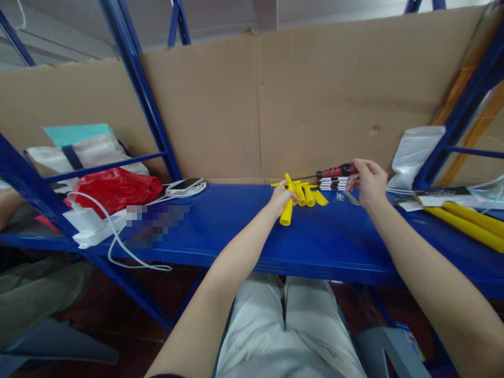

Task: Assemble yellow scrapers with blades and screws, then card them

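My left hand is closed around a yellow plastic tube-like piece with a wide, hollow lower end, tilted above the blue shelf top. In my right hand is the end of the red and black handle of a screwdriver. Its thin metal shaft points left and reaches the top of the yellow piece; whether the tip touches it cannot be made out. Several similar yellow pieces lie just behind and right of my left hand. White sticks with black marks are stacked below the screwdriver handle.
Small white bits lie near my right hand. Long yellow tubes rest at the right, with a white bag behind. A phone, cables, a power strip and a red bag are left. Cardboard stands behind.
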Demonstrator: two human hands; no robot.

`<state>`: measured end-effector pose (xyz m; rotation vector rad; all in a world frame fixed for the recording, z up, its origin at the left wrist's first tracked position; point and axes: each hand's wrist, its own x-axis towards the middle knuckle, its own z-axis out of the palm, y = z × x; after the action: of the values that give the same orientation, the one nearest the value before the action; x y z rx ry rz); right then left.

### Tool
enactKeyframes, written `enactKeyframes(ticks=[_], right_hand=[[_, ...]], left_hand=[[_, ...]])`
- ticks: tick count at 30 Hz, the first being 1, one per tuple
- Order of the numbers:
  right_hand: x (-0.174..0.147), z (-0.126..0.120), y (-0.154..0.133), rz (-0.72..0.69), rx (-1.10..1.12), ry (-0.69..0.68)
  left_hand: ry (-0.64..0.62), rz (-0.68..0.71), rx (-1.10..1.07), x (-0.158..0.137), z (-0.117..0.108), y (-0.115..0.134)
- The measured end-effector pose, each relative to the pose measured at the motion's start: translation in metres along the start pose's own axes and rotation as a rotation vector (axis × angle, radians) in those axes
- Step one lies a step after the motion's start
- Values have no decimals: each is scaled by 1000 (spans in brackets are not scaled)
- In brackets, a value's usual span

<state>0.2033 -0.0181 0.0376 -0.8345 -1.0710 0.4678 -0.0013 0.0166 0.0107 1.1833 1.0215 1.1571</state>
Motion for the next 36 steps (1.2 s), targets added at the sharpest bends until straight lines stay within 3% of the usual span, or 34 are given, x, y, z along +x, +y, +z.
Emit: enactKeyframes(ticks=[8, 17, 25, 36], right_hand=[[1, 0, -8, 274, 195, -153], [1, -1, -1, 218, 171, -135], [4, -1, 2, 258, 189, -84], [3, -4, -4, 269, 254, -222]], left_hand=[[70, 67, -18, -5, 0, 4], [96, 115, -44, -2, -1, 0], [80, 147, 29, 5, -2, -5], [71, 137, 15, 4, -2, -3]])
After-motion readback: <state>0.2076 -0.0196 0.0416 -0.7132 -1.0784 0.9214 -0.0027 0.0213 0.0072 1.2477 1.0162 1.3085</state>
